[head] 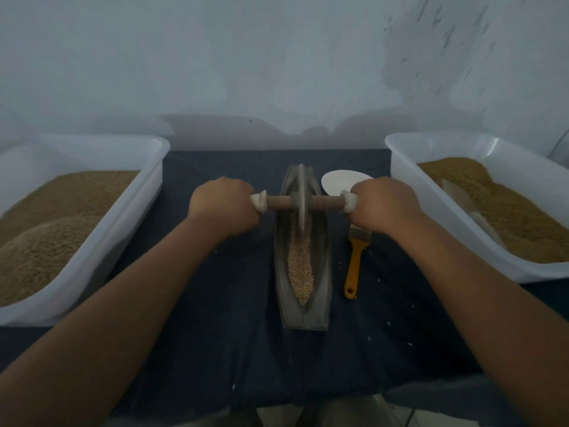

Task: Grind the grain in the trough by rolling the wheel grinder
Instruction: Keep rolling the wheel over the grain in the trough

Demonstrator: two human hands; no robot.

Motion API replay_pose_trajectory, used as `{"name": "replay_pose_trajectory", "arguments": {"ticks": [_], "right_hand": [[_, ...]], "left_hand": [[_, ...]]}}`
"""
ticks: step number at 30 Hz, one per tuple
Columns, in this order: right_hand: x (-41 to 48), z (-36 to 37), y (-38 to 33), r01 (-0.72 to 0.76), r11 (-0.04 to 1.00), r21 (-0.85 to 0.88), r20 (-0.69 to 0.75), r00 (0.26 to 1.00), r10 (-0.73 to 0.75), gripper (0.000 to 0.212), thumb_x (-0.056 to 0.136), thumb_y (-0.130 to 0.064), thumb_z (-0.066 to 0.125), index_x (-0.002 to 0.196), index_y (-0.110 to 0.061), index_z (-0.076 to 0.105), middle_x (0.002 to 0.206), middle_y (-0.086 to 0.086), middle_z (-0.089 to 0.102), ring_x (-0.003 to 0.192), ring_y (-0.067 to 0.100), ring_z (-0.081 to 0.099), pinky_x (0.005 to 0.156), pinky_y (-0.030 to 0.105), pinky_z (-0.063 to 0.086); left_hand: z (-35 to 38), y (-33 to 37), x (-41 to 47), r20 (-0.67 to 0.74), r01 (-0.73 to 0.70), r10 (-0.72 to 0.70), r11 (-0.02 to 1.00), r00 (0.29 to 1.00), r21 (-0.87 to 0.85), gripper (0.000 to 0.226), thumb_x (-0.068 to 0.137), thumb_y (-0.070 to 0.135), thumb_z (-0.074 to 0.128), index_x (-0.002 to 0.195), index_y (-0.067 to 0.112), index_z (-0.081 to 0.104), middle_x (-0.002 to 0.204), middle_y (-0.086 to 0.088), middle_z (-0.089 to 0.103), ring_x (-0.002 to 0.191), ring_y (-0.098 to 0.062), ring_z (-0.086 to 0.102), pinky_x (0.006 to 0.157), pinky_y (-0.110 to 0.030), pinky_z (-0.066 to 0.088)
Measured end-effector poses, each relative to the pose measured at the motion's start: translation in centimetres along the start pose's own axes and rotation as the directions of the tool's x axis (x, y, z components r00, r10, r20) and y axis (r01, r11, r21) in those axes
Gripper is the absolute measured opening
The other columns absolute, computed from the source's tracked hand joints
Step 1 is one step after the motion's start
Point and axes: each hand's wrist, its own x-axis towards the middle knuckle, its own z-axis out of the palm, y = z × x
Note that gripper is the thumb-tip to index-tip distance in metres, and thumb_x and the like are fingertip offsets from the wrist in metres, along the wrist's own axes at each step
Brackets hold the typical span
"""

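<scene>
A grey boat-shaped trough [321,266] lies lengthwise on the dark cloth, with pale grain [300,269] along its groove. The wheel grinder [301,200], a thin grey disc on a wooden axle [326,201], stands upright in the far half of the trough. My left hand [223,203] grips the cloth-wrapped left end of the axle. My right hand [385,201] grips the wrapped right end. Both arms reach forward on either side of the trough.
A white tub [92,263] of brown grain sits on the left. A second white tub [455,229] of grain with a pale scoop in it sits on the right. A yellow-handled brush [354,266] and a white spoon-shaped scoop [337,181] lie right of the trough. A pale wall stands behind.
</scene>
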Motion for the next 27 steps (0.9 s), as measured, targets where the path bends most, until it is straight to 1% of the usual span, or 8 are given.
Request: {"name": "replay_pose_trajectory", "arguments": {"ticks": [4, 9, 12, 15, 19, 21, 25, 27], "right_hand": [[-4.5, -0.5, 0.7, 0.081, 0.992, 0.093, 0.144, 0.985, -0.094, 0.028, 0.093, -0.053, 0.058, 0.075, -0.033, 0.062, 0.072, -0.008, 0.064, 0.066, 0.009, 0.060, 0.059, 0.032, 0.049], [-8.4, -0.7, 1.1, 0.187, 0.974, 0.127, -0.014, 0.982, -0.187, 0.045, 0.072, -0.073, 0.031, 0.063, -0.035, 0.052, 0.056, -0.012, 0.054, 0.052, 0.002, 0.050, 0.047, 0.028, 0.033], [-4.8, 0.4, 0.7, 0.111, 0.992, 0.061, -0.028, 0.994, -0.110, 0.040, 0.086, -0.065, 0.046, 0.068, -0.032, 0.059, 0.063, -0.010, 0.058, 0.058, 0.007, 0.054, 0.051, 0.029, 0.040], [-0.6, 1.5, 0.4, 0.001, 1.000, -0.023, -0.090, 0.996, -0.003, 0.030, 0.093, -0.049, 0.059, 0.070, -0.029, 0.055, 0.066, -0.009, 0.054, 0.058, 0.010, 0.048, 0.050, 0.029, 0.034], [0.3, 0.8, 0.3, 0.001, 1.000, -0.010, -0.044, 0.999, -0.001, 0.026, 0.093, -0.045, 0.060, 0.073, -0.027, 0.059, 0.075, -0.005, 0.063, 0.065, 0.015, 0.056, 0.065, 0.038, 0.056], [-1.8, 0.3, 0.6, 0.043, 0.999, -0.007, -0.007, 0.999, -0.043, 0.028, 0.090, -0.048, 0.061, 0.070, -0.029, 0.060, 0.067, -0.006, 0.063, 0.061, 0.013, 0.058, 0.063, 0.038, 0.058], [-6.9, -0.9, 1.1, 0.202, 0.977, 0.062, 0.062, 0.977, -0.206, 0.032, 0.086, -0.058, 0.057, 0.064, -0.035, 0.056, 0.057, -0.013, 0.055, 0.051, 0.001, 0.054, 0.049, 0.017, 0.036], [-6.9, -1.0, 1.0, 0.209, 0.975, 0.082, 0.084, 0.973, -0.215, 0.030, 0.087, -0.055, 0.060, 0.064, -0.036, 0.054, 0.056, -0.014, 0.053, 0.053, -0.001, 0.056, 0.046, 0.017, 0.033]], "left_hand": [[-0.7, -0.6, -4.4, -0.025, -0.131, 0.133, 0.989, 0.991, 0.074, 0.030, 0.082, 0.054, 0.056, 0.066, 0.028, 0.052, 0.064, 0.010, 0.054, 0.057, -0.014, 0.052, 0.053, -0.029, 0.039], [-0.4, -1.9, -7.9, -0.038, -0.160, 0.162, 0.986, 0.986, 0.053, 0.034, 0.077, 0.060, 0.048, 0.064, 0.029, 0.048, 0.057, 0.012, 0.049, 0.050, -0.008, 0.044, 0.047, -0.024, 0.024], [0.2, -1.0, -5.1, -0.060, -0.094, 0.097, 0.994, 0.993, 0.049, 0.032, 0.084, 0.053, 0.054, 0.065, 0.028, 0.051, 0.062, 0.011, 0.051, 0.054, -0.015, 0.048, 0.052, -0.027, 0.033], [0.0, -0.1, -0.5, -0.073, -0.030, 0.035, 0.997, 0.997, 0.074, 0.031, 0.086, 0.051, 0.056, 0.068, 0.026, 0.054, 0.071, 0.007, 0.059, 0.063, -0.023, 0.053, 0.060, -0.032, 0.044], [-0.6, 0.1, 0.4, 0.012, -0.046, 0.045, 0.999, 0.999, 0.020, 0.034, 0.089, 0.051, 0.057, 0.068, 0.025, 0.055, 0.077, 0.004, 0.063, 0.071, -0.026, 0.061, 0.065, -0.034, 0.049], [-0.4, -0.5, -2.2, 0.038, -0.070, 0.069, 0.997, 0.997, 0.022, 0.028, 0.087, 0.047, 0.058, 0.068, 0.026, 0.053, 0.074, 0.008, 0.060, 0.068, -0.023, 0.059, 0.062, -0.032, 0.045], [-0.1, -2.0, -8.3, -0.015, -0.144, 0.144, 0.989, 0.989, 0.034, 0.029, 0.078, 0.052, 0.056, 0.063, 0.029, 0.046, 0.058, 0.013, 0.046, 0.049, -0.009, 0.040, 0.048, -0.025, 0.026], [0.0, -2.1, -8.6, -0.013, -0.144, 0.144, 0.989, 0.989, 0.025, 0.031, 0.078, 0.055, 0.053, 0.063, 0.029, 0.046, 0.057, 0.013, 0.046, 0.048, -0.007, 0.038, 0.047, -0.024, 0.023]]}}
